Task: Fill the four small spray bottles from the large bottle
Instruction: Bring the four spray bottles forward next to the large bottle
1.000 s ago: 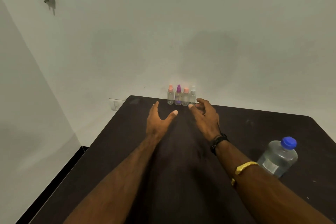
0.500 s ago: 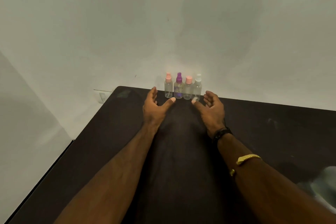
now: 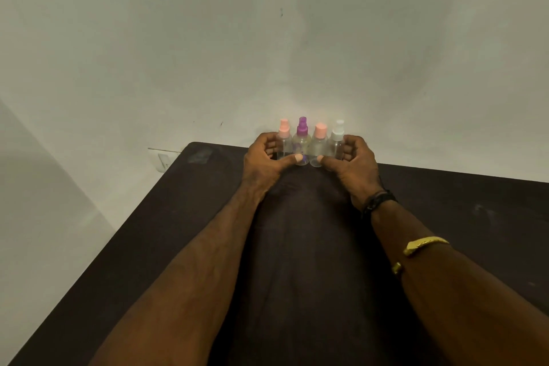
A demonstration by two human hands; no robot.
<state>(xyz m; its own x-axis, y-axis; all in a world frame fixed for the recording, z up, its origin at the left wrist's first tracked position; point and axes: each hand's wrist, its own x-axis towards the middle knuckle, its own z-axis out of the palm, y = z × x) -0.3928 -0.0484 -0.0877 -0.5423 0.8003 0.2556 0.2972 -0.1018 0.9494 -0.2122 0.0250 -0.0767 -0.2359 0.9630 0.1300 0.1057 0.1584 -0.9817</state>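
**Entry: gathering the small bottles.**

**Change.** A second ago both hands hover open, short of the row. Now they close on it from either end.
- The left hand has its fingers curled behind the left end and its thumb laid across the front of the purple-capped bottle.
- The right hand mirrors this: fingers are wrapped round the white-capped bottle, thumb on the front of the flat pink-capped bottle.
- The pink-nozzled bottle sits inside the left hand's curl.

**Location of the task items.** The four small spray bottles stand upright and touching in a row at the far edge of the dark table, close against the pale wall. All are capped and look empty, though that is hard to judge at this range.

**Meaning.** Filling has not begun. The two-handed clamp reads as a move to draw the whole set nearer.

**Large bottle.** Out of view now (a second ago it stands at the person's right, blue cap on). It has yet to be fetched and opened.

**Other items.**
- A wall socket beside the table's far left corner.
- A black wristband and a gold bangle on the right arm.

**Obstructions.** Nothing lies between the hands and the row. The risk is that light bottles squeezed from the ends could buckle out of line or tip. Four caps must also come off before any pouring.
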